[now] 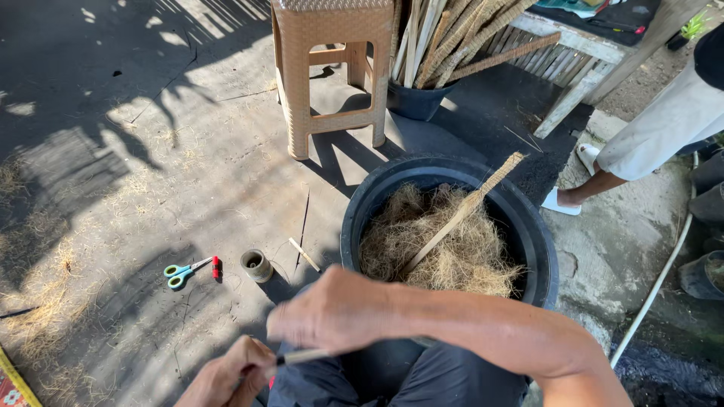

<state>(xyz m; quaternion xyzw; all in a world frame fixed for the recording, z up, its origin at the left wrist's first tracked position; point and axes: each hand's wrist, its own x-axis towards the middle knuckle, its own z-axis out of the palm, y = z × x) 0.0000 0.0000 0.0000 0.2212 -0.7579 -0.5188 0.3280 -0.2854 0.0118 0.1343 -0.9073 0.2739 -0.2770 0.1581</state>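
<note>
Cracked grey concrete ground (151, 173), strewn with dry fibre, lay under a round black plastic tub (539, 249) of coarse tan coconut fibre (445, 241). Above the lap, the left hand (226, 377) pinched a thin pale stick (305, 356); the right hand (335, 310) was clenched over it, hiding its far end.

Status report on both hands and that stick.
Left hand and right hand both gripping thin pale wooden stick. Black tub of coconut fibre just ahead.
</note>
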